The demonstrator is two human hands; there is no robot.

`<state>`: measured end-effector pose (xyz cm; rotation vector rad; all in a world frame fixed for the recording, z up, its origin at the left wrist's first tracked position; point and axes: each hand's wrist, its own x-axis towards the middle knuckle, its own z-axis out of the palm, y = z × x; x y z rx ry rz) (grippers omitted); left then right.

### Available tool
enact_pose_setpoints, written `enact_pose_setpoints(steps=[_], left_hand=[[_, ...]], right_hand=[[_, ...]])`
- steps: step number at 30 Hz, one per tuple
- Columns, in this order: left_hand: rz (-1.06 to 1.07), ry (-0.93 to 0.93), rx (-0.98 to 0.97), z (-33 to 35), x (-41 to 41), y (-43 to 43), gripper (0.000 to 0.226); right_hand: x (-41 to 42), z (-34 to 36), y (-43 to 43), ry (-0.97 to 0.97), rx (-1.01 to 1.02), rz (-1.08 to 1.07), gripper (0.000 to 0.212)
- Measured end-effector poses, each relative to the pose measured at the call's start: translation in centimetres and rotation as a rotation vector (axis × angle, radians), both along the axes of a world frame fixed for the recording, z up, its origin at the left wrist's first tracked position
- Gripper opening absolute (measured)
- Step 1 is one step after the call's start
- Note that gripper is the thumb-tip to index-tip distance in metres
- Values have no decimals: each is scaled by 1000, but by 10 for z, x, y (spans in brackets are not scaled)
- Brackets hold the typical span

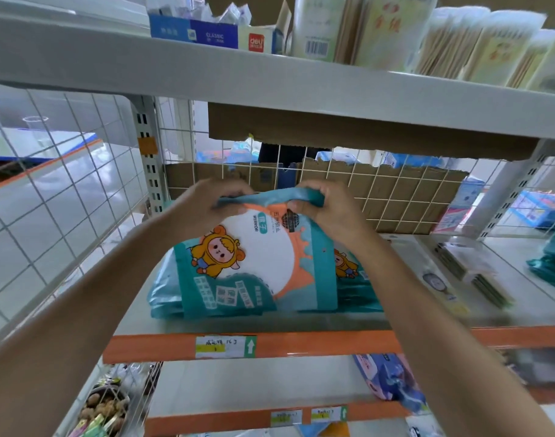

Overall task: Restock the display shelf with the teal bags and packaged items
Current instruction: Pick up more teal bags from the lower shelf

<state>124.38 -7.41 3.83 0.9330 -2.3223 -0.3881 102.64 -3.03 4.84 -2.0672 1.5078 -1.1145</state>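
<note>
On the middle shelf, at the bag's top edge, the fingers (pixel 230 210) of the left hand (pixel 206 201) curl over and pinch the folded teal rim, and the right hand (pixel 328 212) clamps the same rim just beside it, thumb under, fingers on top. Both hands hold the bag (pixel 257 263) by this far edge, which is lifted while the near edge rests low.

The bag is teal with an orange wavy band, a large white round panel, a cartoon child in an orange hood at the left, the word MIRROR and white text blocks near the bottom. It lies on a stack (pixel 164 294) of like teal bags, left of centre on the shelf (pixel 405 266), whose near edge is an orange rail (pixel 333 342) with a label (pixel 224 346).

Right of the stack lie flat clear packets (pixel 478 274), and more teal bags (pixel 549 263) sit at the far right. Behind the hands stands a wire grid (pixel 396 200) with cardboard (pixel 421 181) beyond it.
</note>
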Motion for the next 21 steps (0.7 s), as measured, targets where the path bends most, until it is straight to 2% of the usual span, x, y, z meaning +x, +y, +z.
enact_pose_setpoints(steps=[2,6,8,11,16,18,21], left_hand=[[74,79,-22,-6,3,-4,14],[238,350,56,-14,19,-9,23],[292,529,153,-17,27,-11,26],[397,727,305,-22,35,-14,20],[550,907,548,-41,39,-20,11],[582,987,653,-50,40,-23,27],[645,1062,776,-60,38,-21,30]], right_hand=[[-9,-9,-4,-127,-37,-41,20],[-28,-31,-6,-240,4,-107,45],[-32,-41,-3,-321,46,-81,46],[-30,-56,-1,-274,134,-100,40],[2,-74,1,-245,390,58,49],[17,-76,1,-239,430,120,50],[31,-84,1,-249,454,99,52]])
